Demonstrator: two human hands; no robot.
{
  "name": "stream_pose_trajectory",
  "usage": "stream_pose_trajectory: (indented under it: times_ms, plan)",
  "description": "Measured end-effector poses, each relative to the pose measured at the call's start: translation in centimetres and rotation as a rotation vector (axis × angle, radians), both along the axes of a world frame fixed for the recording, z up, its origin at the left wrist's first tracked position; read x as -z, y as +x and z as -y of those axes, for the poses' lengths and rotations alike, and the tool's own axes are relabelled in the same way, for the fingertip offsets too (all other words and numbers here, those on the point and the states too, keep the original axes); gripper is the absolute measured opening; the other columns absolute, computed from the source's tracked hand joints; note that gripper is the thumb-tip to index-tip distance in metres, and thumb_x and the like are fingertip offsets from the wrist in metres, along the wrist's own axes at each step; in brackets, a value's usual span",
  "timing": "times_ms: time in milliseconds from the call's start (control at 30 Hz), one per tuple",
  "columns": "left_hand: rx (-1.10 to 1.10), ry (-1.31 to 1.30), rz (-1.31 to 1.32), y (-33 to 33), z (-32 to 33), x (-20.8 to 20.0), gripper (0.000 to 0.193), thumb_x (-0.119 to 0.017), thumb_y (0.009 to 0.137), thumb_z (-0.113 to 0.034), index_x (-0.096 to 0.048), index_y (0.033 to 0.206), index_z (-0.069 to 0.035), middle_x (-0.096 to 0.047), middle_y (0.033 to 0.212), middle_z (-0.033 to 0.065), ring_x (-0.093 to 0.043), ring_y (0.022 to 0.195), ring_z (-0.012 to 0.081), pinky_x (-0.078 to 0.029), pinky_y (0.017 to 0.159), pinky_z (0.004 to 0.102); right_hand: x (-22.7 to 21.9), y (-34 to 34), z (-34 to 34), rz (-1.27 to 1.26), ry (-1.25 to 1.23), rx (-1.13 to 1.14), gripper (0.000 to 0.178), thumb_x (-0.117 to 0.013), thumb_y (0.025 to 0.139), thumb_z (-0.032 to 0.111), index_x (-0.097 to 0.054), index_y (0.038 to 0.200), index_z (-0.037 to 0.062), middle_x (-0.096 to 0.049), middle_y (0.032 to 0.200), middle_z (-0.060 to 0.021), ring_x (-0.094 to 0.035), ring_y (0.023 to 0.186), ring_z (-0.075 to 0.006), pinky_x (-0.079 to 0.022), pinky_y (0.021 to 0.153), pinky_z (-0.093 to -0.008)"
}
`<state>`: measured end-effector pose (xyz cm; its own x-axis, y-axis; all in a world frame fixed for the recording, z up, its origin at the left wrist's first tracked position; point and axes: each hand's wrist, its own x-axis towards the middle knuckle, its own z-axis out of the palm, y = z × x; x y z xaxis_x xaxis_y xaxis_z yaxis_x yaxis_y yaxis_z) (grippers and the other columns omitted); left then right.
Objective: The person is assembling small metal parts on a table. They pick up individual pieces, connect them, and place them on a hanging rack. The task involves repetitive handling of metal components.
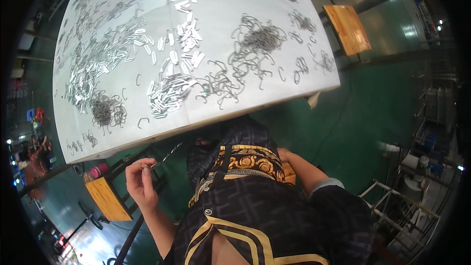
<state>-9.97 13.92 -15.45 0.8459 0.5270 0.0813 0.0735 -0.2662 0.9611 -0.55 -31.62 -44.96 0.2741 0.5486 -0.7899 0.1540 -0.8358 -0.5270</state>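
My left hand (141, 180) is raised just off the near left edge of the white-topped table (206, 113). Its thumb and fingers pinch a thin shiny metal piece (169, 154), which points away toward the table; its exact kind is too small to make out. My right hand (283, 156) is down by my waist at the right, its fingers hidden behind my clothing. On the tabletop lie heaps of curved dark wire hooks (265, 38) and a pile of narrow, shiny, elongated metal pieces (169, 93). Another tangle of wire hooks (102, 110) is closer to the left corner.
One wooden stool (109, 198) stands at the lower left, with a pink roll (99, 169) beside it. A second wooden stool (347, 29) is beyond the table's right side. A pale metal frame (400, 211) stands on the green floor (353, 127) at the right.
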Motion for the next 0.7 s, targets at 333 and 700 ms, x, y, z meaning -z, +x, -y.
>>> stream_pose_trajectory:
  times_ms: [333, 700]
  plan:
    - [-0.100, -0.012, -0.118, -1.4, -3.7, -2.2, 0.009, -0.047, 0.090, 0.007, -0.049, 0.097, 0.002, -0.064, 0.096, 0.0182, -0.060, 0.086, 0.0179, -0.048, 0.081, 0.0295, -3.3, 2.8, -4.7, -0.092, -0.259, -0.085, 0.036, -0.055, 0.083, 0.022, -0.064, 0.105, -0.0048, -0.064, 0.110, -0.0253, -0.060, 0.107, -0.0376, -0.046, 0.091, -0.0473]
    - [-0.139, -0.070, -0.154, -0.5, -4.0, -2.9, 0.012, -0.049, 0.086, 0.010, -0.052, 0.094, 0.002, -0.065, 0.095, 0.0170, -0.060, 0.083, 0.0170, -0.048, 0.078, 0.0282, -8.9, 6.9, -4.5, -0.094, -0.346, -0.127, 0.035, -0.055, 0.082, 0.022, -0.064, 0.103, -0.0041, -0.064, 0.109, -0.0253, -0.060, 0.106, -0.0384, -0.046, 0.090, -0.0464]
